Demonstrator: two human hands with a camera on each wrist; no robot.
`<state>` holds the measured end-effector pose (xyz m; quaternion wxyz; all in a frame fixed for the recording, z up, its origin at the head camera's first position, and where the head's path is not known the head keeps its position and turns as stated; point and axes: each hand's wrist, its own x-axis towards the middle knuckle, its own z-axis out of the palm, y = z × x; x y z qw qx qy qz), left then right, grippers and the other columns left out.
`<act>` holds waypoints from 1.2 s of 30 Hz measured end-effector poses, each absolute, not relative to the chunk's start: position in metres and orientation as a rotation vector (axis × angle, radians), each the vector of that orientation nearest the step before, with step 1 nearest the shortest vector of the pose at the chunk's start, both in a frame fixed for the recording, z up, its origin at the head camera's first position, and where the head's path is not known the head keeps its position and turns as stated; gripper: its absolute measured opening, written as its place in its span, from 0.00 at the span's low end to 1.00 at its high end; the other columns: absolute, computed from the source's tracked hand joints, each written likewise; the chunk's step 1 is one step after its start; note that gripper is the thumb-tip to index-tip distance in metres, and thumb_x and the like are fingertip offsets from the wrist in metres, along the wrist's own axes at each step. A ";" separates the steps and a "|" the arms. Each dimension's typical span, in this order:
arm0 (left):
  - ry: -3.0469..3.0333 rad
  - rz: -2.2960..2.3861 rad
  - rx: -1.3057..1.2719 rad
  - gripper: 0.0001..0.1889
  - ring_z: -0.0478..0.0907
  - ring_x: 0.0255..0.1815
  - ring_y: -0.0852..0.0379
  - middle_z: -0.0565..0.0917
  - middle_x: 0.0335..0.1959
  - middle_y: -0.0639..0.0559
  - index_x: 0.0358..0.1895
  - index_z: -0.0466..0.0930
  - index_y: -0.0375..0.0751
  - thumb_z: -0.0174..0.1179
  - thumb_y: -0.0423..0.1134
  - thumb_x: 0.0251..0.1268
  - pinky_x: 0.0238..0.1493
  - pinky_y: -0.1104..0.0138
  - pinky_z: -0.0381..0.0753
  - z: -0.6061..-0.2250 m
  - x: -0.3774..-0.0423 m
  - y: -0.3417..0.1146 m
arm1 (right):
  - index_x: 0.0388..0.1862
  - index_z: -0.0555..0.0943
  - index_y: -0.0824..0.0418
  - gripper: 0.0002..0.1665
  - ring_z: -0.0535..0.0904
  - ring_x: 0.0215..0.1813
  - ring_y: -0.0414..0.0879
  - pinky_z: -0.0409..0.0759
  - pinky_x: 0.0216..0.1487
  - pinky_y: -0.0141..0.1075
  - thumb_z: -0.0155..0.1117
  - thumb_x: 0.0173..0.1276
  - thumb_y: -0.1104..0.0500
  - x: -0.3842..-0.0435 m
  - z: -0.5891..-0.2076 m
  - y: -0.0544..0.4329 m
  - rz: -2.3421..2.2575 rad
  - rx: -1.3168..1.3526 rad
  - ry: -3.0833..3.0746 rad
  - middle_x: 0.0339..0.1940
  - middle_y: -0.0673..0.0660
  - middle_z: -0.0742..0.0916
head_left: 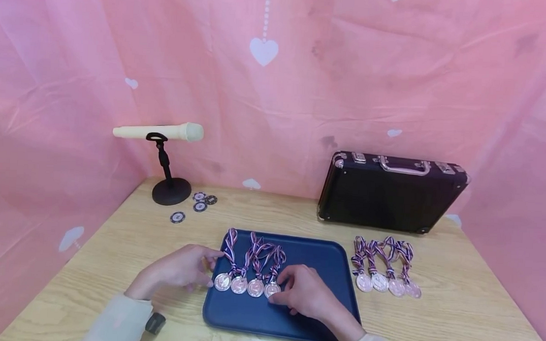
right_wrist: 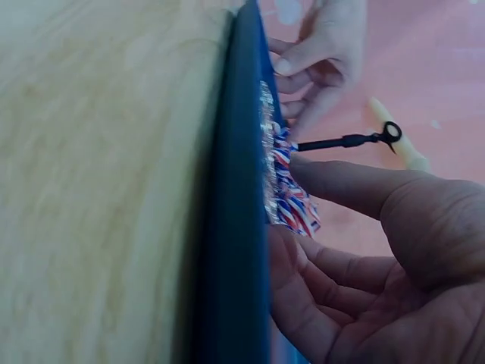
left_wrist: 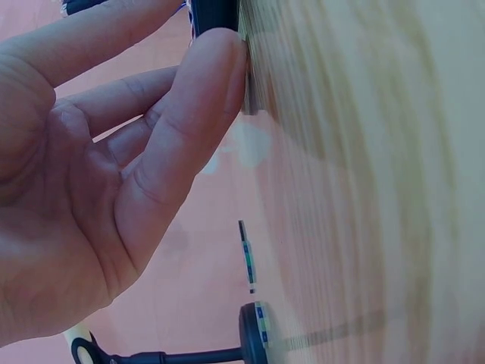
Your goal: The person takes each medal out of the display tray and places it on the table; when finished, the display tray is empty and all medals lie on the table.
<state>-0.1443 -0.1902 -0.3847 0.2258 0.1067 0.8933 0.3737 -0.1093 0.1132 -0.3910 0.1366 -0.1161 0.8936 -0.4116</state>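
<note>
Several round silver medals with striped red, white and blue ribbons lie in a row on the dark blue tray [head_left: 303,322]. My right hand [head_left: 306,294] is at the row's right end, thumb and forefinger pinching the edges of the last medal [head_left: 272,290]. From the side, the right wrist view has its thumb and fingers around the bunched ribbons [right_wrist: 297,208]. Beside the tray's left rim, my left hand [head_left: 188,266] touches the edge with relaxed fingers and thumb, close to the leftmost medal [head_left: 222,282]. Nothing shows in its palm [left_wrist: 61,205].
Right of the tray lies another group of ribboned medals [head_left: 380,282]. A black briefcase [head_left: 391,196] stands at the back right. At the back left are a cream microphone [head_left: 165,131] on a black stand [head_left: 171,191] and several poker chips [head_left: 200,206]. A pink curtain [head_left: 267,99] hangs behind.
</note>
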 end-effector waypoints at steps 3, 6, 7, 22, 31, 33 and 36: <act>2.461 1.033 0.294 0.36 0.74 0.18 0.55 0.81 0.43 0.51 0.72 0.79 0.41 0.76 0.26 0.57 0.21 0.65 0.81 -0.384 -0.145 -0.190 | 0.39 0.82 0.62 0.23 0.79 0.11 0.39 0.81 0.23 0.36 0.86 0.53 0.54 -0.110 -0.393 0.109 -1.162 -0.299 2.615 0.17 0.51 0.82; 2.463 1.040 0.306 0.36 0.74 0.18 0.55 0.81 0.42 0.51 0.72 0.78 0.40 0.76 0.26 0.57 0.21 0.65 0.80 -0.383 -0.145 -0.190 | 0.36 0.80 0.60 0.23 0.76 0.09 0.38 0.80 0.19 0.36 0.86 0.53 0.53 -0.112 -0.394 0.105 -1.106 -0.308 2.666 0.14 0.50 0.81; 2.462 1.044 0.314 0.36 0.74 0.18 0.55 0.81 0.42 0.50 0.72 0.78 0.39 0.76 0.25 0.57 0.21 0.65 0.80 -0.384 -0.145 -0.190 | 0.36 0.80 0.60 0.23 0.76 0.08 0.38 0.79 0.17 0.35 0.86 0.53 0.53 -0.112 -0.395 0.104 -1.094 -0.315 2.677 0.14 0.50 0.80; 2.479 1.038 0.327 0.35 0.77 0.22 0.54 0.81 0.43 0.49 0.72 0.78 0.39 0.75 0.25 0.58 0.22 0.64 0.83 -0.383 -0.143 -0.190 | 0.39 0.76 0.61 0.21 0.79 0.15 0.43 0.82 0.15 0.39 0.82 0.55 0.67 -0.117 -0.395 0.128 -1.239 -0.263 2.600 0.25 0.55 0.80; 2.464 1.041 0.347 0.35 0.77 0.21 0.54 0.81 0.44 0.48 0.72 0.78 0.37 0.75 0.26 0.58 0.23 0.63 0.85 -0.382 -0.144 -0.192 | 0.41 0.78 0.62 0.17 0.79 0.15 0.43 0.83 0.17 0.40 0.78 0.60 0.69 -0.120 -0.398 0.156 -1.298 -0.262 2.605 0.23 0.54 0.79; 2.459 1.042 0.342 0.35 0.77 0.20 0.54 0.81 0.44 0.49 0.72 0.78 0.37 0.75 0.26 0.58 0.22 0.63 0.84 -0.382 -0.145 -0.191 | 0.41 0.79 0.62 0.14 0.79 0.15 0.43 0.83 0.17 0.40 0.76 0.62 0.69 -0.120 -0.398 0.159 -1.304 -0.259 2.603 0.22 0.54 0.79; 2.450 1.046 0.329 0.35 0.76 0.19 0.54 0.81 0.45 0.49 0.72 0.77 0.38 0.75 0.26 0.58 0.22 0.64 0.83 -0.384 -0.144 -0.191 | 0.42 0.81 0.62 0.10 0.79 0.15 0.43 0.83 0.17 0.40 0.73 0.66 0.67 -0.118 -0.398 0.163 -1.307 -0.242 2.610 0.21 0.54 0.80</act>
